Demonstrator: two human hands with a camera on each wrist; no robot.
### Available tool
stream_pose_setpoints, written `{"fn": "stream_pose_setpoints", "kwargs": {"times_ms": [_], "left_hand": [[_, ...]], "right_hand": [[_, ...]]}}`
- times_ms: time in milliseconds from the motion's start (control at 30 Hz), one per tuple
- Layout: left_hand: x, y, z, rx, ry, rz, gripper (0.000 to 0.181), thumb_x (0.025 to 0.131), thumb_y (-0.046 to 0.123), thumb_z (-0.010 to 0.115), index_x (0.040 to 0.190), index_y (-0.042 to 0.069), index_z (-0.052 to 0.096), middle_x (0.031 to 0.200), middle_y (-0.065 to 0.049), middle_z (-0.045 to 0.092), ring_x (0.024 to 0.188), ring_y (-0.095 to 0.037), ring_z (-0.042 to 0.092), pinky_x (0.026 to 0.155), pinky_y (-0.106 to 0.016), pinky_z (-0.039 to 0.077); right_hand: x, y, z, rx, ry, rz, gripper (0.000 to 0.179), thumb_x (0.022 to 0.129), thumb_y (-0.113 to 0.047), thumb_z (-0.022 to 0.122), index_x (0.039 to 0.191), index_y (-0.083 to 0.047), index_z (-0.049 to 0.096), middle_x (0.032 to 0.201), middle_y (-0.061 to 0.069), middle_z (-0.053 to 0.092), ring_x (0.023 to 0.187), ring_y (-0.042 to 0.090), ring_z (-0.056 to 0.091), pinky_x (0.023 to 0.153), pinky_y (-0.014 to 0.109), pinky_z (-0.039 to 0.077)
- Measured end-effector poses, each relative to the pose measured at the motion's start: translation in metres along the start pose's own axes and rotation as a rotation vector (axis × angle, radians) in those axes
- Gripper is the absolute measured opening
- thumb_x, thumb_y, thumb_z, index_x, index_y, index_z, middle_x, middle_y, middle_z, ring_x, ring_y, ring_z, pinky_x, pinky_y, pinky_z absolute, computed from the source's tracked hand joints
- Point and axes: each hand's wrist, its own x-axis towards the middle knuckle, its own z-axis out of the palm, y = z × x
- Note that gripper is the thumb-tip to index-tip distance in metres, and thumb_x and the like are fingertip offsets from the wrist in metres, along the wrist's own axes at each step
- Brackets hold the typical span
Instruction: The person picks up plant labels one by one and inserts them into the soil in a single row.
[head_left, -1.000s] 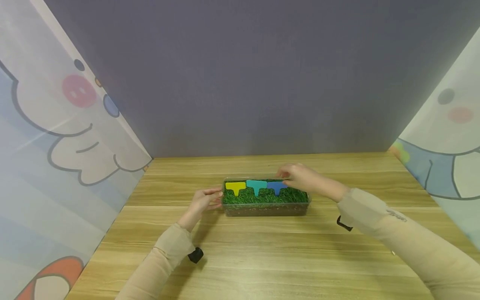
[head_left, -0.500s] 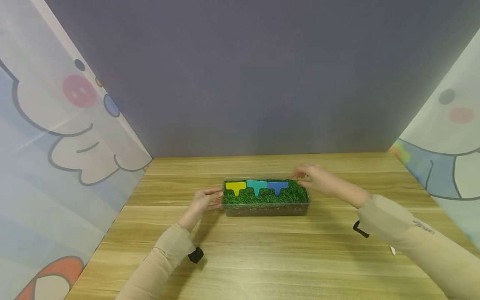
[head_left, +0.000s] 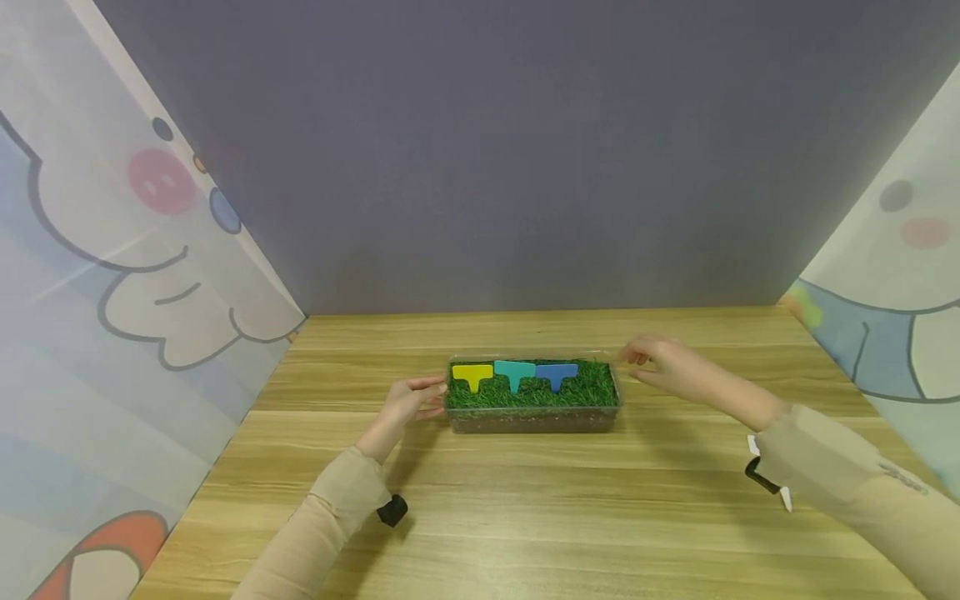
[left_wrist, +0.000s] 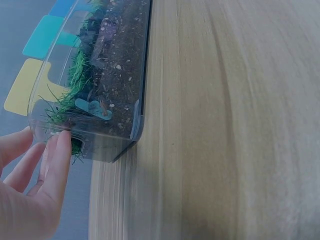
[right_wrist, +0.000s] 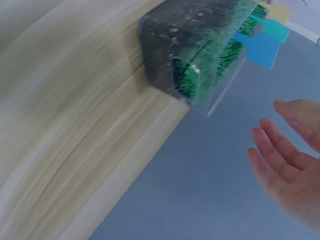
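Observation:
A clear plastic planter box [head_left: 532,421] with dark soil and green grass [head_left: 596,385] sits on the wooden table. Standing in the grass along its length are a yellow T-shaped plant label [head_left: 472,373], a teal one [head_left: 514,369] and a blue one [head_left: 557,372]. With fairly straight fingers, my left hand [head_left: 405,404] touches the left end of the box, as the left wrist view [left_wrist: 32,190] shows too. Off the right end, my right hand [head_left: 667,367] holds nothing, its fingers loosely bent and apart from the box.
White pointed pieces [head_left: 786,498] lie on the table [head_left: 525,508] by the right sleeve, which partly covers them. A grey wall [head_left: 525,167] rises behind the table's back edge. Cartoon-printed panels [head_left: 172,275] flank both sides.
My right hand has drawn away from the blue plant label, moving right past the box's end. More of the white pieces shows beside the sleeve. The left hand stays at the box.

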Motion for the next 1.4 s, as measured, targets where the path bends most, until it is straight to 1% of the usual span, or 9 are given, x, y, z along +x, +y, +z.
{"fn": "stream_pose_setpoints", "kwargs": {"times_ms": [167,267,467,700,867,1000,1133,1333,1400], "left_hand": [[-0.009,0.007,0.002,0.001,-0.018,0.005,0.039,0.077,0.016,0.069,0.113,0.005,0.060,0.107,-0.013,0.059,0.081,-0.020,0.059,0.075,-0.033,0.055],[-0.020,0.016,0.005,0.025,-0.013,-0.001,0.041,0.078,0.018,0.068,0.115,0.005,0.059,0.107,-0.011,0.059,0.080,-0.018,0.059,0.075,-0.030,0.055],[-0.048,0.040,0.017,0.044,0.004,0.023,0.038,0.083,0.011,0.062,0.116,-0.005,0.055,0.108,-0.019,0.056,0.075,-0.017,0.057,0.074,-0.032,0.055],[-0.057,0.051,0.022,0.051,0.004,0.002,0.035,0.085,0.007,0.059,0.117,-0.005,0.054,0.111,-0.021,0.055,0.074,-0.015,0.057,0.076,-0.031,0.055],[-0.057,0.050,0.021,0.052,-0.009,0.017,0.036,0.084,0.007,0.059,0.117,-0.007,0.053,0.107,-0.021,0.057,0.074,-0.016,0.057,0.075,-0.032,0.055],[-0.042,0.035,0.014,0.066,-0.023,0.030,0.040,0.081,0.015,0.064,0.117,-0.002,0.055,0.107,-0.016,0.058,0.079,-0.017,0.058,0.076,-0.031,0.055],[-0.036,0.027,0.008,0.042,-0.065,0.063,0.042,0.079,0.020,0.067,0.116,0.000,0.057,0.106,-0.014,0.059,0.081,-0.019,0.059,0.075,-0.031,0.055],[-0.046,0.037,0.015,0.045,-0.024,0.051,0.038,0.082,0.012,0.063,0.116,-0.004,0.056,0.107,-0.020,0.058,0.079,-0.020,0.058,0.074,-0.032,0.055],[-0.046,0.037,0.015,0.044,-0.032,0.058,0.036,0.083,0.012,0.062,0.115,-0.003,0.057,0.106,-0.020,0.058,0.078,-0.020,0.058,0.073,-0.032,0.055]], "right_hand": [[-0.011,0.009,-0.003,-0.008,0.003,0.004,0.017,0.076,0.003,0.063,0.093,0.001,0.061,0.086,0.009,0.061,0.076,0.022,0.056,0.067,0.039,0.052],[-0.017,0.014,-0.005,-0.022,0.011,0.003,0.016,0.076,0.003,0.063,0.092,0.002,0.061,0.084,0.008,0.061,0.074,0.021,0.056,0.065,0.037,0.052],[-0.029,0.024,-0.007,-0.050,0.040,0.000,0.015,0.073,0.004,0.064,0.088,0.002,0.062,0.081,0.007,0.062,0.071,0.020,0.056,0.061,0.035,0.052],[-0.043,0.033,-0.011,-0.056,0.032,0.006,0.017,0.073,0.005,0.063,0.090,0.004,0.061,0.082,0.007,0.062,0.069,0.018,0.056,0.058,0.032,0.052],[-0.054,0.040,-0.014,-0.047,0.005,0.027,0.017,0.073,0.005,0.063,0.090,0.004,0.061,0.081,0.006,0.062,0.067,0.014,0.055,0.056,0.030,0.051],[-0.062,0.047,-0.014,-0.063,0.005,0.009,0.016,0.072,0.006,0.063,0.087,0.003,0.061,0.077,0.002,0.061,0.065,0.009,0.053,0.054,0.027,0.050],[-0.068,0.056,-0.014,-0.056,-0.015,-0.026,0.018,0.069,0.008,0.066,0.085,0.002,0.060,0.073,-0.002,0.058,0.062,0.005,0.051,0.049,0.023,0.047],[-0.080,0.070,-0.015,-0.027,-0.090,-0.071,0.021,0.065,0.008,0.067,0.083,0.001,0.059,0.069,-0.005,0.056,0.060,0.002,0.049,0.046,0.019,0.043],[-0.084,0.075,-0.015,-0.033,-0.106,-0.084,0.021,0.065,0.005,0.069,0.083,0.001,0.058,0.069,-0.005,0.055,0.061,0.001,0.048,0.046,0.019,0.043]]}}
